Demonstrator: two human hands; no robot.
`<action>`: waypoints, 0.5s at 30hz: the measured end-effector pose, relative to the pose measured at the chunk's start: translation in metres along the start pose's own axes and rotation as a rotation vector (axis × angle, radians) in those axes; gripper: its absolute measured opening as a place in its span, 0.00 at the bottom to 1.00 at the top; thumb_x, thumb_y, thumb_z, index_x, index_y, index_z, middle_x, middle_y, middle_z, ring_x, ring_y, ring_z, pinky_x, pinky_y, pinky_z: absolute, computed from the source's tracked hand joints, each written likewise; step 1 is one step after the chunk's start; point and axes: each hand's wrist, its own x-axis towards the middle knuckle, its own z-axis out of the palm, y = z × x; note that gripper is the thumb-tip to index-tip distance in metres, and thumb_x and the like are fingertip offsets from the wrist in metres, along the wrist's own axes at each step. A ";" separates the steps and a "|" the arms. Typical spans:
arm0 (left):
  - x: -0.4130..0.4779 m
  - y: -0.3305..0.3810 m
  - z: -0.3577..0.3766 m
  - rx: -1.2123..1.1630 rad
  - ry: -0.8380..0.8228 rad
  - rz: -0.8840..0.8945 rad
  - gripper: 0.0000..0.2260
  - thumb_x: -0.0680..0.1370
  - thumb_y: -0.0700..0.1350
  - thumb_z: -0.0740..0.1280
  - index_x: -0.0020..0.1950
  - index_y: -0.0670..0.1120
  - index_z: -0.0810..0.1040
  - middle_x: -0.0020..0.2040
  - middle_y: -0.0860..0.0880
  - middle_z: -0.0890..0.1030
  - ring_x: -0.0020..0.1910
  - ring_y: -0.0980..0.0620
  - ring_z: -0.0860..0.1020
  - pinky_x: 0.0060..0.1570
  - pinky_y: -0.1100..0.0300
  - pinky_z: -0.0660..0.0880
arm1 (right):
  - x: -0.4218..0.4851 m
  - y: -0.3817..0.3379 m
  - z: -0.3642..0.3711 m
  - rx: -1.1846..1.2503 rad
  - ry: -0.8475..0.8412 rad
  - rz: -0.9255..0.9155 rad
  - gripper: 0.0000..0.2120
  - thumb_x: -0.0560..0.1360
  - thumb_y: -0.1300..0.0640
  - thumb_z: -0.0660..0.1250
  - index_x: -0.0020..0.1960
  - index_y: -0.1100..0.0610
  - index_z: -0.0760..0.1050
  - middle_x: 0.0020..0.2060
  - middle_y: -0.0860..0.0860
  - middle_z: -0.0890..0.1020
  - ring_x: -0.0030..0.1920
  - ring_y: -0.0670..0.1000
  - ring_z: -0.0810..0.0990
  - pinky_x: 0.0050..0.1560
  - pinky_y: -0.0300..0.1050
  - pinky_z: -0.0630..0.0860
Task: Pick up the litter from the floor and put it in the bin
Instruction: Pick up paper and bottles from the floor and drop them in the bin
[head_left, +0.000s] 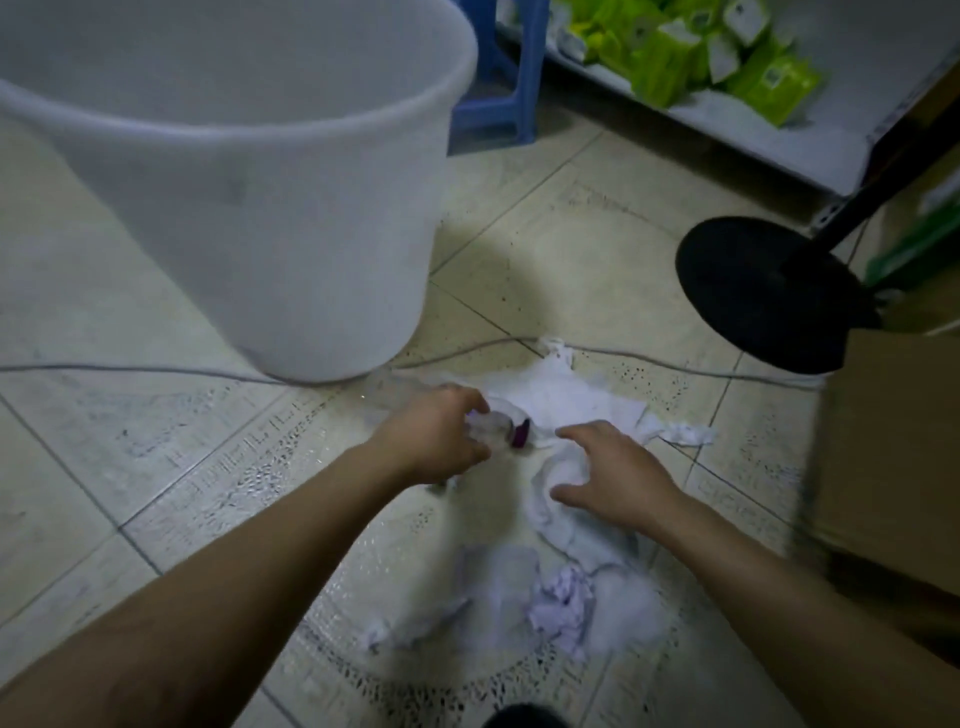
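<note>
A big white plastic bin (291, 260) stands on the tiled floor at the upper left. In front of it lies a clear plastic bottle (496, 428) with a purple cap, and my left hand (441, 436) grips it around its middle. White crumpled paper (550, 400) is spread beside the bottle. My right hand (608, 473) hovers over a bunched part of that paper with fingers spread and bent, touching it. More crumpled white and pale lilac paper (561, 605) lies nearer to me between my forearms.
A grey cable (156, 370) runs across the floor past the bin's base. A black round stand base (763, 291) sits at the right, a cardboard box (893, 441) beside it. Blue stool legs (498, 93) and a shelf with green packets (675, 57) are behind.
</note>
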 end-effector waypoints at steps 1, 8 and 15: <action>0.001 -0.001 0.013 0.003 -0.012 -0.012 0.22 0.71 0.52 0.71 0.64 0.49 0.74 0.62 0.47 0.76 0.57 0.49 0.76 0.55 0.57 0.72 | -0.001 0.006 0.010 -0.066 -0.027 0.025 0.39 0.66 0.38 0.72 0.72 0.48 0.63 0.69 0.52 0.70 0.67 0.55 0.70 0.61 0.49 0.69; 0.019 -0.012 0.046 0.107 0.182 0.001 0.23 0.73 0.45 0.66 0.69 0.47 0.69 0.71 0.44 0.68 0.67 0.43 0.68 0.62 0.49 0.69 | 0.005 0.020 0.052 -0.317 -0.058 0.069 0.41 0.67 0.33 0.66 0.73 0.49 0.60 0.67 0.54 0.72 0.65 0.58 0.69 0.64 0.54 0.63; 0.049 -0.021 0.045 0.314 0.128 -0.025 0.28 0.77 0.51 0.62 0.75 0.52 0.56 0.73 0.46 0.66 0.68 0.41 0.64 0.62 0.45 0.66 | 0.009 0.003 0.060 -0.036 0.180 -0.176 0.11 0.74 0.47 0.65 0.52 0.48 0.81 0.50 0.47 0.83 0.53 0.52 0.74 0.56 0.48 0.66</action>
